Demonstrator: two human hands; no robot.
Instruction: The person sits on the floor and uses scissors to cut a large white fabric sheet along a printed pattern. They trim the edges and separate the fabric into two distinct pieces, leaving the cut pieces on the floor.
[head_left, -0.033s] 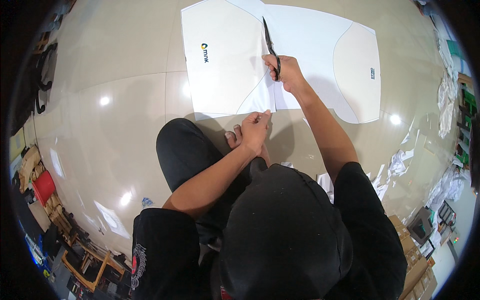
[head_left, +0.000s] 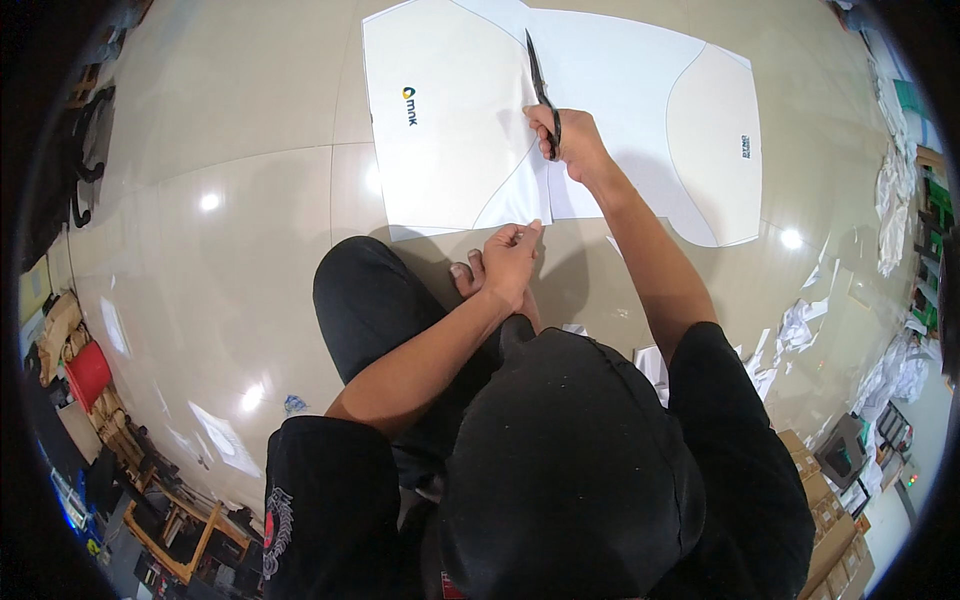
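Observation:
A wide white printed sheet (head_left: 610, 120), fabric or paper, lies spread on the floor in front of me. It bears cream panels with thin curved outlines, a small emblem on the left panel and dark lettering on the right one. My right hand (head_left: 570, 143) grips black-handled scissors (head_left: 537, 75) over the sheet's middle, blades pointing away from me. From the near edge, a split runs up toward the scissors. At that edge, left of the split, my left hand (head_left: 512, 255) pinches the sheet's corner between thumb and fingers. The lower blade cannot be made out.
My bent knee (head_left: 365, 300) and bare foot (head_left: 467, 275) are close to the sheet's near edge. White scraps (head_left: 795, 325) litter the glossy tiled floor (head_left: 240, 240) at right. Cardboard boxes (head_left: 825, 515) stand at lower right; a wooden frame (head_left: 190, 545) and red object (head_left: 88, 375) at left.

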